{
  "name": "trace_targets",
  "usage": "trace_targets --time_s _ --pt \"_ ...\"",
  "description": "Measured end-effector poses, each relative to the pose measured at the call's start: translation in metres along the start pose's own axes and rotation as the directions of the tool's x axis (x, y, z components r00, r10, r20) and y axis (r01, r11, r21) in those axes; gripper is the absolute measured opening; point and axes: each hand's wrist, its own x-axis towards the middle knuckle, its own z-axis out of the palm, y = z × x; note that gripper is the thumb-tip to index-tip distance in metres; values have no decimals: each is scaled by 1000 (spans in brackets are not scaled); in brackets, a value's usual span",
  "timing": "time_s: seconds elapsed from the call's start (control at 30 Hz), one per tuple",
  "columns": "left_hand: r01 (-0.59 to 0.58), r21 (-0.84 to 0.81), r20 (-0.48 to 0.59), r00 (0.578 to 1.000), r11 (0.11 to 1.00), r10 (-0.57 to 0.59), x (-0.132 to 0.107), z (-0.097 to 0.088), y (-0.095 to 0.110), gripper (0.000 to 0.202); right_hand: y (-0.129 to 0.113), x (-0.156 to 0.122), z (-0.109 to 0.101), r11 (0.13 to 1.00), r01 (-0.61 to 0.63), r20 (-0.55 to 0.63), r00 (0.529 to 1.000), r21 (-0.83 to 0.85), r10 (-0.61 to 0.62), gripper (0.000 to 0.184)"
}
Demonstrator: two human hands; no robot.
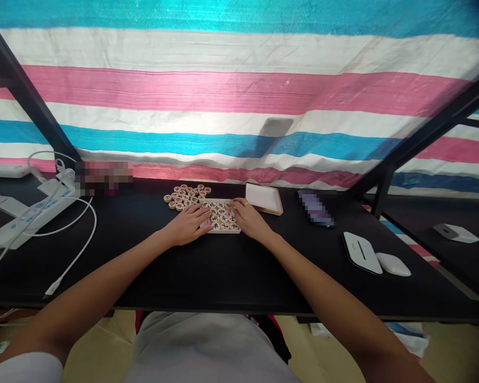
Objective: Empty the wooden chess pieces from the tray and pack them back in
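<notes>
A shallow white box (223, 232) lies on the black table, holding rows of round Chinese chess pieces (224, 218) with dark characters. My left hand (187, 224) rests over the box's left side, its fingers stretched out onto the edge and the pieces there. At the right side, my right hand (250, 219), with a ring on one finger, reaches over the rim; its fingertips touch pieces in the upper right corner. Both hands partly hide the box. Beyond my left hand sits a loose cluster of chess pieces (186, 195), many with red characters.
Behind my right hand lies a box lid (263, 199), white inside. Farther right are a blurred phone-like object (316, 208), a white flat device (362, 252) and a white mouse (393, 264). A power strip (35, 213) with cables occupies the left. Striped sheeting (239, 90) hangs behind.
</notes>
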Motion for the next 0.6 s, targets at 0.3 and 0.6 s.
trace_targets --time_s 0.3,0.6 --pt "-5 35 -39 999 999 7 1 -6 4 49 3 1 -1 1000 3 5 1000 -13 -3 32" --pt "-37 30 2 999 999 37 2 -3 3 49 4 2 1 1000 8 9 1000 -11 -8 31"
